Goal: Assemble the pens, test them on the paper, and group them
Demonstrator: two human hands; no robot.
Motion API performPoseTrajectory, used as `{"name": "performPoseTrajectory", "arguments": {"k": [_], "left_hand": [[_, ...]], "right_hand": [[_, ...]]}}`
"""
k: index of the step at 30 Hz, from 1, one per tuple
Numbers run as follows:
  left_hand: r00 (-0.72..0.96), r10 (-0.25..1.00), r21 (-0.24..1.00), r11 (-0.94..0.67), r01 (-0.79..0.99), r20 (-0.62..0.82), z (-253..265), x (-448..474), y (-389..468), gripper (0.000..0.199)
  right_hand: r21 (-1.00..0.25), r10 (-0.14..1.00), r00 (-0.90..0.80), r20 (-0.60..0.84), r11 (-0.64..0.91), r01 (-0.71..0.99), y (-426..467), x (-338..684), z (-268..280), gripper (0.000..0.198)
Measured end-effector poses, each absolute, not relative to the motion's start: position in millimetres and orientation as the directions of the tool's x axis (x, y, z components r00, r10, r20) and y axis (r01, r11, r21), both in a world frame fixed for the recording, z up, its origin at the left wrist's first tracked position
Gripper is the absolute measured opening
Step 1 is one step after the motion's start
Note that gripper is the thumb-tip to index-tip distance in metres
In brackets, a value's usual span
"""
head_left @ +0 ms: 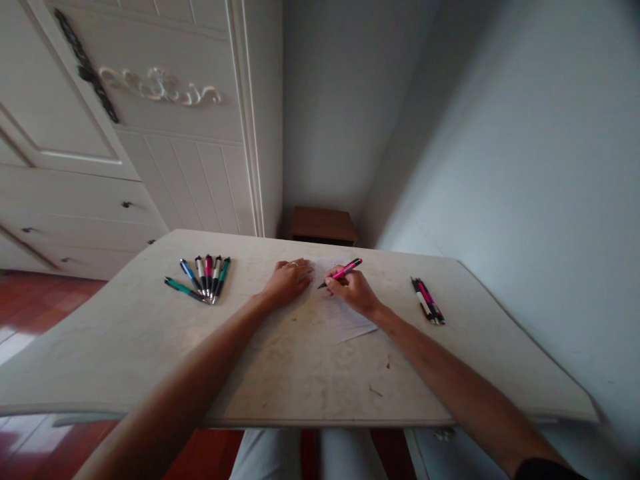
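Observation:
A pink and black pen (349,268) is gripped in my right hand (354,291), its tip pointing down and left at a sheet of paper (350,323). My right hand rests on that sheet, covering part of it. Across the paper's left edge lies my left hand (289,283), fingers stretched out and lightly bent, with a ring on one finger and nothing held. Any marks on the paper are too faint to read.
Several pens (209,275) in blue, white, pink and green fan out on the left of the white table (150,347). More pens (428,300) lie at the right. Small brown debris (375,391) dots the front. A white cabinet (200,167) and a wall (525,167) flank the table.

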State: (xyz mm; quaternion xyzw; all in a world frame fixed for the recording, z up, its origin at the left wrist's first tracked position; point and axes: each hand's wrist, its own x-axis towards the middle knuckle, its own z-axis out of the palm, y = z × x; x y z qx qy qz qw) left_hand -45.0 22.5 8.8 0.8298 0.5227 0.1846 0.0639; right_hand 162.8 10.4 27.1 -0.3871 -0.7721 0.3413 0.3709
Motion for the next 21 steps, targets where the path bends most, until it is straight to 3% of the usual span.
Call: {"name": "performPoseTrajectory", "arguments": {"k": [9,21], "left_hand": [[0.375,0.898,0.292,-0.432,0.853,0.231,8.6,-44.4,24.2,0.038],[0.394,0.888,0.282,-0.451,0.847,0.237,6.0,-43.9,24.2,0.044]], "right_hand": [[-0.686,0.784,-0.49,0.381,0.595,0.419,-0.5,165.0,17.0,0.018],[-0.683,0.781,-0.488,0.39,0.601,0.416,-0.2,167.2,12.9,0.018]]}}
